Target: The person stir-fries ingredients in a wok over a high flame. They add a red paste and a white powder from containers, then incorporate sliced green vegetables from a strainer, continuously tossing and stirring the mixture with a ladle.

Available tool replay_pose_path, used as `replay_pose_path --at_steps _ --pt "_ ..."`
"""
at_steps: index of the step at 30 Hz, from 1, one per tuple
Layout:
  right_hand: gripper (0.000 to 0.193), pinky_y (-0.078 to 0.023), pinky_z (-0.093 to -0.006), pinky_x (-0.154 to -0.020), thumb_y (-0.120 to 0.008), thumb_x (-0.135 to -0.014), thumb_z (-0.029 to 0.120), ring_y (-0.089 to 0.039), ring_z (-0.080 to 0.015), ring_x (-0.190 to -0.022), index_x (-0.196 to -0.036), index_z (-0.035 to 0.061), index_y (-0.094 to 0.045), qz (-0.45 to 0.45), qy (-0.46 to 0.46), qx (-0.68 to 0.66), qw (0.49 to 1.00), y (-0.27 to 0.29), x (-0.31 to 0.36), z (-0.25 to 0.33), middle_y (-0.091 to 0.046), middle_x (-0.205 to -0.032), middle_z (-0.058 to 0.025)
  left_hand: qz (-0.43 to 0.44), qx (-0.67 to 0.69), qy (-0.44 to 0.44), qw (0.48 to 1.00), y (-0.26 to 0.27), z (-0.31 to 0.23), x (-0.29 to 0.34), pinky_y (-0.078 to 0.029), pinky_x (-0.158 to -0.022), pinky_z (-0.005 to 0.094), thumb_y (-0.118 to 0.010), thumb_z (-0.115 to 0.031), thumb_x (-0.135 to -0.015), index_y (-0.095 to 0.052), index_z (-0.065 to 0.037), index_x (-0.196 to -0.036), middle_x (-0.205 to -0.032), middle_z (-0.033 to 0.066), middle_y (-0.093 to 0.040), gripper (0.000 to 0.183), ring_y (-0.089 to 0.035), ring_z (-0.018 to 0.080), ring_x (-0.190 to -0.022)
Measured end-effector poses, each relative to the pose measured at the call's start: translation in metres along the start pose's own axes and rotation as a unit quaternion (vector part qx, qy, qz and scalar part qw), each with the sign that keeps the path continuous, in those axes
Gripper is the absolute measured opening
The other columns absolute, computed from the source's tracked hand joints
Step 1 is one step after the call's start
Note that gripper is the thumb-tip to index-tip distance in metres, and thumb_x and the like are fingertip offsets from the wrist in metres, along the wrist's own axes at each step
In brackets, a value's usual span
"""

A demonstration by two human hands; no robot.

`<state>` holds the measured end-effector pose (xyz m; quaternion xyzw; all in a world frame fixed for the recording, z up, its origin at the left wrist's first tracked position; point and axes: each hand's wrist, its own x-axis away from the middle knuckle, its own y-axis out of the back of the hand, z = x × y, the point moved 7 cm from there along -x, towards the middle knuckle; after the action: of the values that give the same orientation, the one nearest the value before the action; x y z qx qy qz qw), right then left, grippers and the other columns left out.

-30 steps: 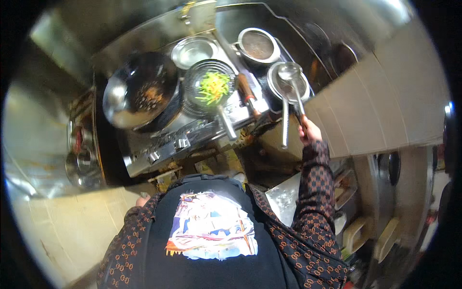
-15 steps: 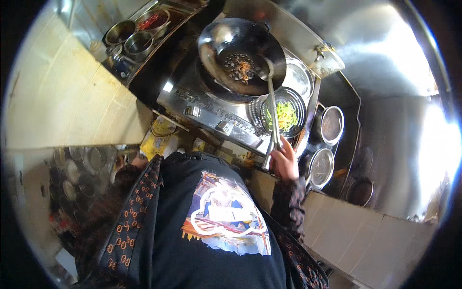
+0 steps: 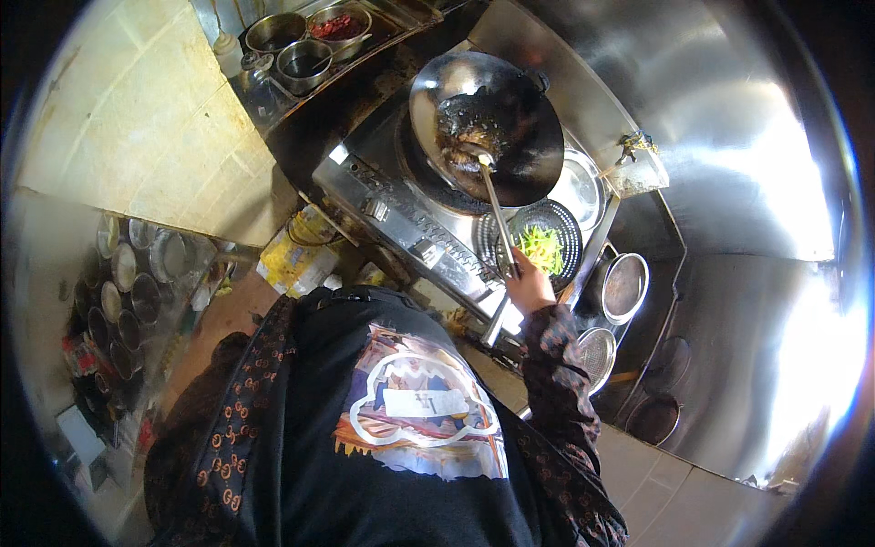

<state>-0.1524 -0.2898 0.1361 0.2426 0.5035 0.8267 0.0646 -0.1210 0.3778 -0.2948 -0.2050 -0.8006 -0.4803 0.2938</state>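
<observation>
Ladle dips into blackened wok on steel range

Right hand [image 3: 530, 290] grips the long metal handle of a ladle [image 3: 492, 210], fingers wrapped tight around the shaft, its bowl resting among the dark, glistening contents of a round black wok [image 3: 488, 123]. Half a second earlier the ladle's shaft lay across the wok's right side with the hand lower in the picture; the view has since swung, so the wok sits higher and nearer the centre, and the bowl has reached the food near the pan's middle. The left hand is out of sight behind the person's dark printed shirt and patterned sleeve, so the state of its fingers cannot be told.

Just beside the hand stands a perforated metal strainer [image 3: 547, 242] holding shredded green vegetables, with a shallow steel dish [image 3: 579, 187] touching its far edge. Two fine-mesh skimmers [image 3: 625, 287] lie to the right on the steel desk [image 3: 729, 301], which gleams under hard glare. The range [image 3: 401, 219] is brushed steel, greasy and dulled along its front. At the upper left, round steel pots [image 3: 305, 46] hold red sauce and dark liquids. Pale tiled wall [image 3: 137, 128] runs along the left, above a rack of stacked round metal bowls [image 3: 128, 292].
</observation>
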Motion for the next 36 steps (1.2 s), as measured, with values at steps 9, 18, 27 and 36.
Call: replay_pose_path --at_steps 9,18,27,36 --pt "0.048 -0.054 -0.0465 -0.082 -0.06 -0.086 0.021 -0.067 -0.0412 -0.093 -0.133 0.0092 -0.057 -0.061 0.004 -0.007 0.998 -0.015 -0.063 0.034 -0.069 -0.105 -0.0239 -0.015 0.008 -0.014 1.0 0.009 -0.025 -0.015 -0.049 -0.083 0.0445 -0.06 -0.047 -0.091 -0.066 -0.001 -0.104 -0.098 0.0228 -0.067 0.048 -0.064 0.0355 -0.099" --pt "0.059 -0.053 -0.0447 -0.087 -0.057 -0.086 0.009 -0.067 -0.0386 -0.1 -0.144 0.0129 -0.047 -0.001 -0.031 0.087 0.996 0.016 -0.035 -0.004 -0.067 -0.112 -0.0248 -0.032 0.018 -0.003 0.999 0.013 -0.032 -0.022 -0.049 -0.084 0.0437 -0.061 -0.047 -0.09 -0.065 -0.002 -0.104 -0.1 0.0214 -0.067 0.047 -0.064 0.0333 -0.1" --pt "0.057 -0.051 -0.0428 -0.09 -0.059 -0.086 0.021 -0.067 -0.037 -0.102 -0.142 0.0108 -0.049 -0.024 0.0 -0.03 0.999 -0.015 -0.021 0.008 -0.068 -0.111 -0.0219 -0.038 0.017 0.008 0.999 0.014 -0.011 -0.019 -0.049 -0.084 0.043 -0.062 -0.047 -0.09 -0.065 -0.002 -0.105 -0.101 0.02 -0.066 0.047 -0.063 0.0311 -0.101" --pt "0.049 -0.054 -0.0446 -0.081 -0.057 -0.084 0.015 -0.068 -0.0374 -0.089 -0.132 0.0123 -0.057 -0.106 0.004 0.051 0.993 0.001 -0.079 0.027 -0.07 -0.097 -0.021 0.024 -0.07 -0.089 0.993 0.027 -0.019 -0.025 -0.048 -0.079 0.0418 -0.058 -0.041 -0.094 -0.064 -0.002 -0.099 -0.096 0.0184 -0.065 0.04 -0.062 0.0284 -0.093"
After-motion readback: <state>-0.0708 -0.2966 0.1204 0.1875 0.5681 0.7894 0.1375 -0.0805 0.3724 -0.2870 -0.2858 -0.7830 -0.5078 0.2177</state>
